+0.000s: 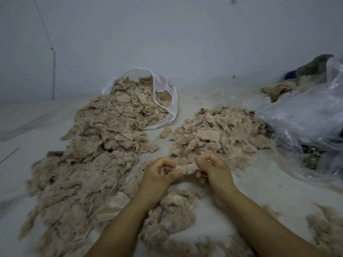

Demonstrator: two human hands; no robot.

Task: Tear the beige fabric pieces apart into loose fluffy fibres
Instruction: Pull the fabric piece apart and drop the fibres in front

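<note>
Between my two hands I hold one small beige fabric piece [186,168], stretched a little from one hand to the other, just above the pale floor [259,182]. Its edges are frayed and hairy. My left hand [159,170] pinches its left end, with the fingers curled in around it. My right hand [210,166] pinches the right end, thumb and fingers closed on the cloth. Both forearms come in from the bottom of the view.

Just behind my hands lies a heap of fabric pieces [217,134], and some flat ribbed patches are lying on top of it. Under my left wrist and between my arms there is a clump of loose fibres [170,210], soft and fluffy. To the left a long big pile [83,164] of the same beige stuff runs from the near floor up to a clear plastic bag [163,93]. This bag lies on its side with the mouth open toward me, and the material spills out of it. One small scrap [165,132] lies alone between the bag and the heap.

On the right side a large crumpled plastic sheet [306,117] covers other things that I cannot make out. Behind it there is some brownish cloth [278,89]. More fluff [323,227] lies at the near right. A bluish wall [167,34] stands behind all.
</note>
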